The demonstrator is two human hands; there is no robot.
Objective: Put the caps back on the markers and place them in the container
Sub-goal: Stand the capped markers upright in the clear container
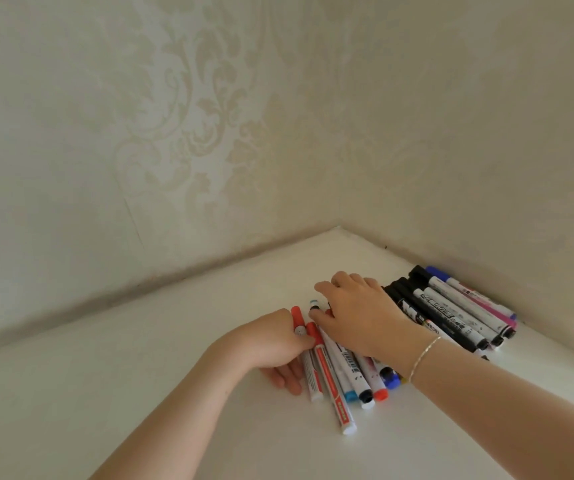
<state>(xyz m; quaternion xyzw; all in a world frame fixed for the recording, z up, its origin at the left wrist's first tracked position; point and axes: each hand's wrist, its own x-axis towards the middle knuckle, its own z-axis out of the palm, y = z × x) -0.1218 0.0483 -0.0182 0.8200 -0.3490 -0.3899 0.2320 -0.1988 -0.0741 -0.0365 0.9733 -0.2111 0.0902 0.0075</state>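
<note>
Markers are lying side by side on a white tabletop (174,393) that is tucked into a corner of patterned wallpaper, and I am working on the nearer cluster with both bare hands. Nearest to me, the long red marker (330,379) is jutting out toward my body past its neighbours, and I judge that a careless sweep of my wrist could be rolling it off toward the near edge. My left hand (278,348) is resting at the left side of this cluster, thumb pressing against a red-capped marker (301,327), fingers loosely extended on the table beside it. My right hand (358,317) is lying across the cluster's far ends, fingers curling down over them; whether it is pinching one I cannot tell. Caps could be getting mismatched, since colours are sitting packed together. Farther right, beyond my wrist, a second row of black-capped markers (451,313) is lying against the wall. No container is showing anywhere.
</note>
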